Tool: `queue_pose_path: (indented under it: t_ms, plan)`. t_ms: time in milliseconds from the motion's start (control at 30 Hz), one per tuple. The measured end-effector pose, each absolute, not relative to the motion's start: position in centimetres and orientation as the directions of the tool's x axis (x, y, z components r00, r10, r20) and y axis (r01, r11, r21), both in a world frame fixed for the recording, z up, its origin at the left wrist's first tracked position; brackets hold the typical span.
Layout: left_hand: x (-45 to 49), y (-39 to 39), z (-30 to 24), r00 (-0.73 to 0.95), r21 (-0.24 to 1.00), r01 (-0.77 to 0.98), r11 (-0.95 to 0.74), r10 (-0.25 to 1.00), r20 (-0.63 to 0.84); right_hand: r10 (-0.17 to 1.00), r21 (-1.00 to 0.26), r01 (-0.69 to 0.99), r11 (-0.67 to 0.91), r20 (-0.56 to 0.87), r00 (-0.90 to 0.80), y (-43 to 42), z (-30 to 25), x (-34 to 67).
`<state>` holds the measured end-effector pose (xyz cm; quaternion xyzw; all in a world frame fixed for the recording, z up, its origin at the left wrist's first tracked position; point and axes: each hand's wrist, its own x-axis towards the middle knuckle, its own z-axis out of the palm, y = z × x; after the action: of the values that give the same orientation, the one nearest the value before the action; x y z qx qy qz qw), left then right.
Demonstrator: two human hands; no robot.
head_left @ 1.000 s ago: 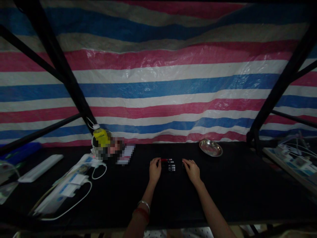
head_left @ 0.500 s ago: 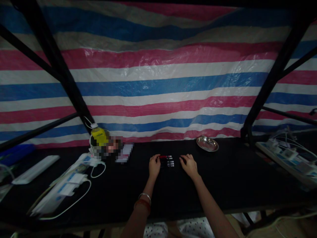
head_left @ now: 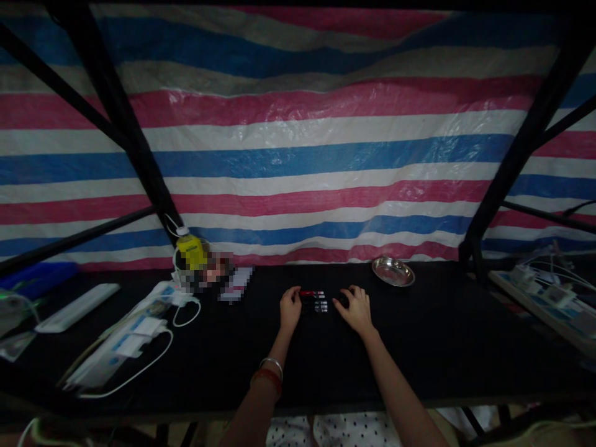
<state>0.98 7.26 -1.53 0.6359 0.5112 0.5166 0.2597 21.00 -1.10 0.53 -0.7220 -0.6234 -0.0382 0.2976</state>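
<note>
On the black tabletop lies a close row of several small, slim pieces, side by side, with shiny silver right-hand ends. The one at the back is a red pen-shaped piece [head_left: 311,293]; nearer me, dark pieces with silver ends [head_left: 321,306] lie beside it. My left hand [head_left: 290,306] is at the row's left end, its thumb and forefinger closed at the end of the red piece. To the right of the row, my right hand [head_left: 357,310] rests low over the table, thumb and fingers apart, with nothing visible in it.
Behind the hands, at right, stands a round shiny metal dish [head_left: 393,272]. A yellow-labelled bottle [head_left: 191,249] and a blurred-out patch are at back left. Power strips [head_left: 125,341] with white cables lie left, and another board with plugs [head_left: 549,298] right. Striped sheeting [head_left: 321,155] hangs behind.
My right hand has shifted slightly towards the row, its thumb closer to the silver ends. My left hand stays at the row's left end. The whole view has moved a little.
</note>
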Motion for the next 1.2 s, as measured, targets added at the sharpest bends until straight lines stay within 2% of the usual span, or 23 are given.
queue_pose_path:
  t_ms: [600,1200]
  plan:
    - [0.9,7.28,-1.41,-0.081,0.899,0.302,-0.318,0.931,0.356,0.926,-0.394,0.913,-0.105,0.297,0.235,-0.93,1.09,20.61]
    - [0.91,7.14,-1.31,-0.117,0.936,0.228,-0.267,0.947,0.299,0.922,-0.366,0.925,-0.105,0.313,0.229,-0.39,0.69,20.51]
